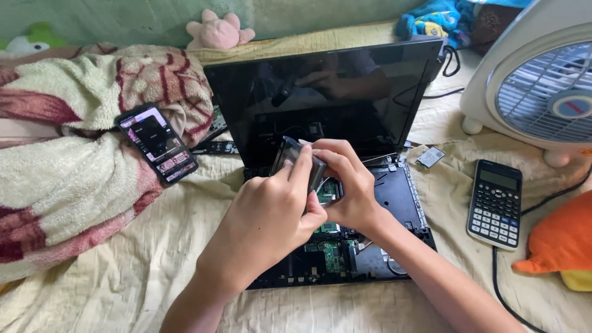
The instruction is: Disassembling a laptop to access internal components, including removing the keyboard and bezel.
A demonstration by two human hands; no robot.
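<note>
An opened laptop (407,203) lies on a cream sheet, its dark screen (345,92) upright and its green circuit board (336,253) exposed in the base. My left hand (271,222) and my right hand (345,185) meet above the base. Both grip a small grey rectangular part (290,151), held tilted just in front of the screen's lower edge. My fingers hide most of the part.
A smartphone (157,143) rests on a patterned blanket (68,185) at left. A small loose circuit card (430,157) and a black calculator (495,203) lie right of the laptop. A white fan (536,80), an orange plush (558,243), a black cable (502,290) and a pink plush (219,31) surround the area.
</note>
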